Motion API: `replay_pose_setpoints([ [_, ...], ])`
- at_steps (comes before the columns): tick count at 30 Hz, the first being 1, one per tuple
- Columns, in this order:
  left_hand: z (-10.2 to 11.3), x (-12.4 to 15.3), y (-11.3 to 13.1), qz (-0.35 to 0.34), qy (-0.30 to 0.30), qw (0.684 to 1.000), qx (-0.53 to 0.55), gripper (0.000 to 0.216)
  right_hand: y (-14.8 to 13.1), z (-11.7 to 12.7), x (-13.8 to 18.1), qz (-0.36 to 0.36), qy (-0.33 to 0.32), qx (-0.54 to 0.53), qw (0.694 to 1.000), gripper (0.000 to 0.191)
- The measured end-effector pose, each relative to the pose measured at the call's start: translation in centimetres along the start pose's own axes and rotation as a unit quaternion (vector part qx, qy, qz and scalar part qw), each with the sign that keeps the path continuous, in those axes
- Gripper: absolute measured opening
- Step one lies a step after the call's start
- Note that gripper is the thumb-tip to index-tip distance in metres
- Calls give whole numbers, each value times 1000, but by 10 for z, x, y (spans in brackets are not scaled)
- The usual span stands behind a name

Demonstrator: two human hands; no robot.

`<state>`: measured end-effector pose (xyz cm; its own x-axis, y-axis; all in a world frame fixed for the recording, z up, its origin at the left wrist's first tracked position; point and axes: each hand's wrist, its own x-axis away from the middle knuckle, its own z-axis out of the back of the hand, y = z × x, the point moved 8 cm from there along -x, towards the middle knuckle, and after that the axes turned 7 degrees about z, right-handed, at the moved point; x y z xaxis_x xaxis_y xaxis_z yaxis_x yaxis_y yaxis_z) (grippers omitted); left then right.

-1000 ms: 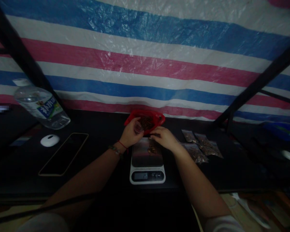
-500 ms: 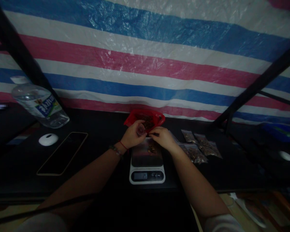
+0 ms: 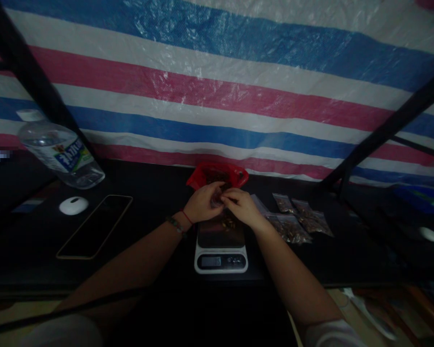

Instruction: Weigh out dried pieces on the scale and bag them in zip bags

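Both forearms reach forward and meet above the kitchen scale (image 3: 221, 246) on the dark counter (image 3: 148, 241); the left hand (image 3: 201, 204) has its grip curled around a small clear bag (image 3: 216, 198), the right hand (image 3: 241, 207) pinching its edge, before a red bag (image 3: 217, 174)

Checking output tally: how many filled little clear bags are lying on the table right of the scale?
3 at least. One far bag, one right bag, one near bag, all flat on the table beside the scale. They overlap in dim light, so another may be hidden.
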<state>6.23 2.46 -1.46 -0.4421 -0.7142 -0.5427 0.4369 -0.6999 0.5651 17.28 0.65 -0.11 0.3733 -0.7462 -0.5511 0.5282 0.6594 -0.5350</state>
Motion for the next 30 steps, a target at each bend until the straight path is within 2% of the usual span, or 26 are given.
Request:
replay_pose_setpoints([
  [5, -1, 0, 3, -19, -5, 1000, -14, 63, 0, -3, 1, -18, -39, 32, 999, 21],
  [8, -2, 0, 3, -19, -12, 1000, -20, 62, -1, 5, 0, -15, -25, 38, 999, 19],
  [13, 0, -2, -4, 3, -22, 1000, -15, 66, 3, 31, 4, -28, 15, 8, 999, 17],
  [14, 2, -2, -6, 11, -18, 1000, -11, 66, 5, 33, 6, -40, 4, 1, 999, 18],
  [16, 5, -3, -12, 27, -7, 1000, -4, 64, 6, 29, 11, -53, -63, -2, 997, 27],
  [19, 10, -4, -20, 58, 10, 998, -3, 62, -2, 10, 20, -27, -200, 20, 979, 46],
  [22, 11, -5, -26, 85, 16, 996, -5, 62, -11, -8, 26, -8, -284, 43, 958, 53],
  [25, 10, -4, -28, 94, 13, 995, -1, 62, -15, -19, 27, -8, -312, 58, 948, 43],
  [30, 9, -5, -26, 88, 13, 996, -4, 61, -19, -27, 24, 11, -295, 56, 954, 20],
])
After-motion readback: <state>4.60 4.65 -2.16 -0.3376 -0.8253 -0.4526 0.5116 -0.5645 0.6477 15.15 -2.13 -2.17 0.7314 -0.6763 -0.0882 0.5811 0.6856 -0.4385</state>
